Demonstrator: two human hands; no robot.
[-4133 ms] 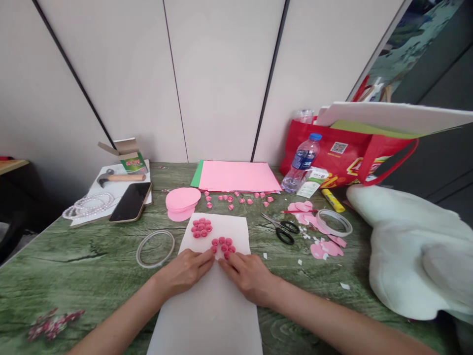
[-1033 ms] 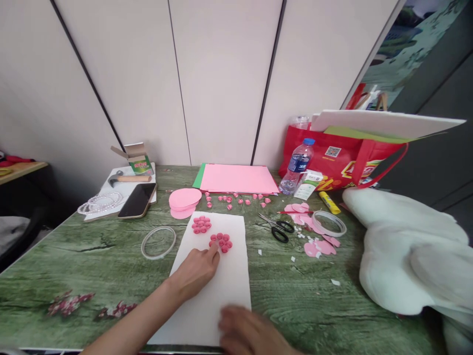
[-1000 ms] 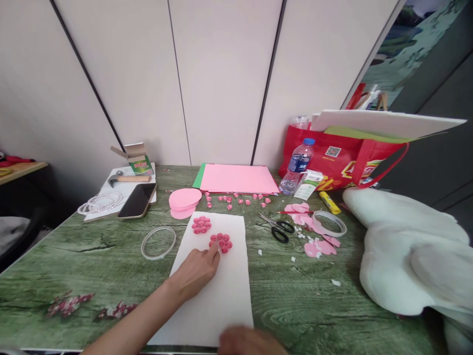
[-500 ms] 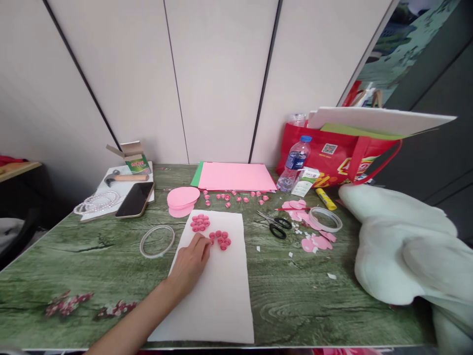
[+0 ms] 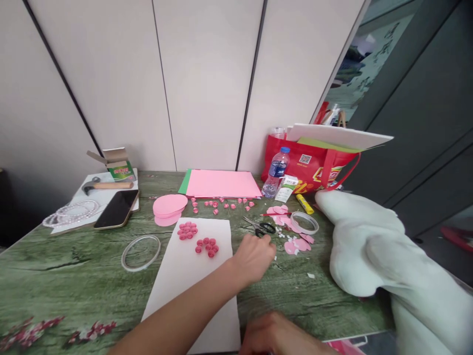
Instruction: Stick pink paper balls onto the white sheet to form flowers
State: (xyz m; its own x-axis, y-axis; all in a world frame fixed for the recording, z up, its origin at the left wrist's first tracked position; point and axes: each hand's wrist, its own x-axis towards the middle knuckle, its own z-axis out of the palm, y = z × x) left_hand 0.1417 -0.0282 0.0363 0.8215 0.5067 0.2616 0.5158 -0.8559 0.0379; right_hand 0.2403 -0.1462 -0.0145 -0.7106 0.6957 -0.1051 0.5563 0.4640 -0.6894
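Note:
My left hand (image 5: 255, 257) reaches across to the right of the white sheet (image 5: 192, 291). Its fingers curl downward beside the black handles of the scissors (image 5: 266, 227); their tips are hidden, and what they pinch, if anything, cannot be seen. At the bottom edge my right hand (image 5: 275, 335) is blurred and partly cut off, low over the table's near side. Two flower-like clusters of rolled pink paper lie on the sheet: one at its upper left (image 5: 187, 230), another (image 5: 207, 246) just below and right. Several loose pink rolls (image 5: 216, 203) lie beyond the sheet.
Pink paper circles (image 5: 170, 204), a tape roll (image 5: 141, 253), a phone (image 5: 117, 209) and a hammer (image 5: 111, 185) occupy the left. Rightward are paper scraps (image 5: 295, 245), another tape roll (image 5: 304, 223), a glue stick (image 5: 305, 203), a bottle (image 5: 276, 172) and a white plush shape (image 5: 364, 246).
My left hand has left the lower pink cluster and moved right to the scissors. My right hand has come into view at the bottom. The camera view has shifted.

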